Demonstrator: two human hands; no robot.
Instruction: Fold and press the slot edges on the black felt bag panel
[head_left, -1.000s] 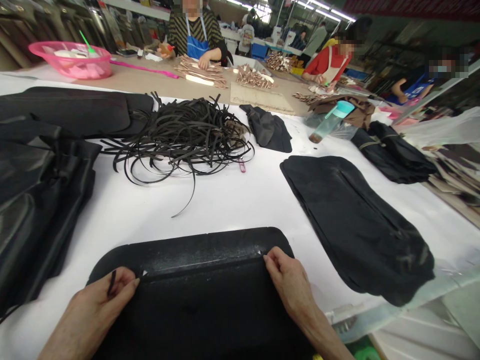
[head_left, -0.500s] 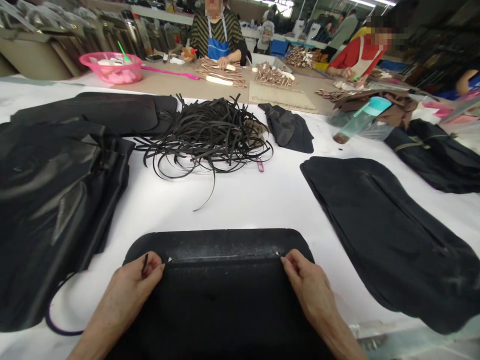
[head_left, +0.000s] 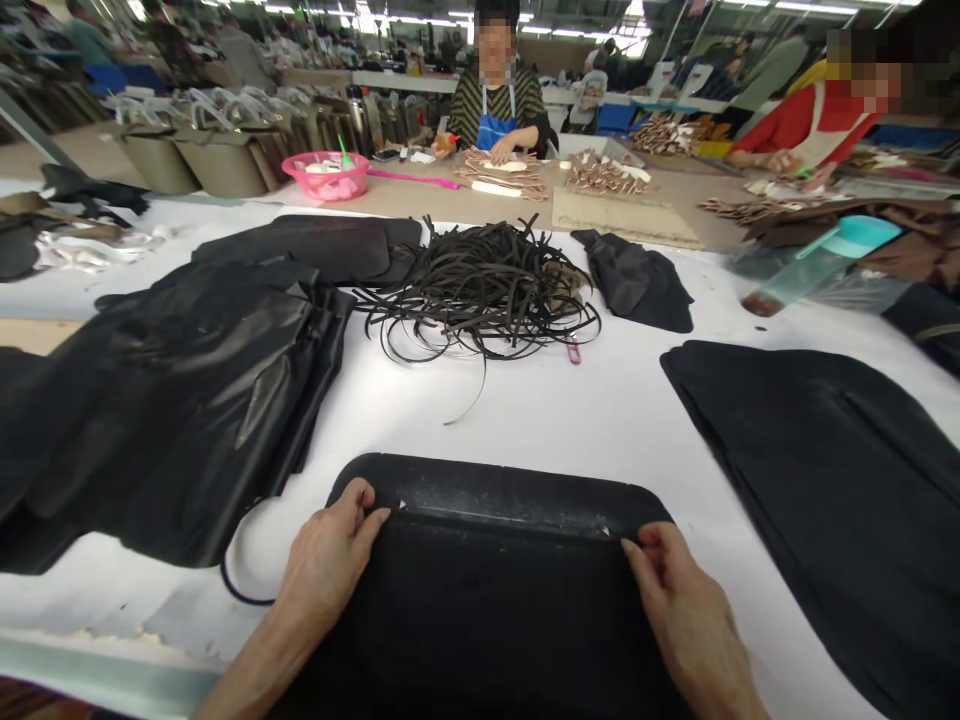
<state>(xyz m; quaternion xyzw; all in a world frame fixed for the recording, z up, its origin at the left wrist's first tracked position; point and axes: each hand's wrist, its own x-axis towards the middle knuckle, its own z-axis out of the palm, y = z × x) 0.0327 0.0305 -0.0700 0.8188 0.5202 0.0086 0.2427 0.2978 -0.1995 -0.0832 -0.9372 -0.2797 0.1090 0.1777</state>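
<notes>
A black leather-like panel (head_left: 495, 610) with rounded upper corners lies in front of me. Along its top runs a creased band with whitish scuffs and a small pale triangular mark near each end. My left hand (head_left: 334, 550) pinches the panel by its upper left side, thumb on top, close to the left mark. At the upper right side, my right hand (head_left: 679, 590) grips it with thumb and curled fingers, just outside the right mark. A thin black cord (head_left: 238, 590) loops out on the table beside my left wrist; where its end lies is hidden.
Black sheets (head_left: 180, 400) are piled at left, and stacked black panels (head_left: 825, 480) lie at right. A tangle of black strips (head_left: 487, 285) sits mid-table near a pink clip (head_left: 574, 350). Beyond are a pink basin (head_left: 326, 180), a turquoise-lidded bottle (head_left: 821, 262) and co-workers.
My view has turned left and up, so the scene sits further right. The panel appears slightly tilted now. A black strip end seen between my left fingers before no longer shows.
</notes>
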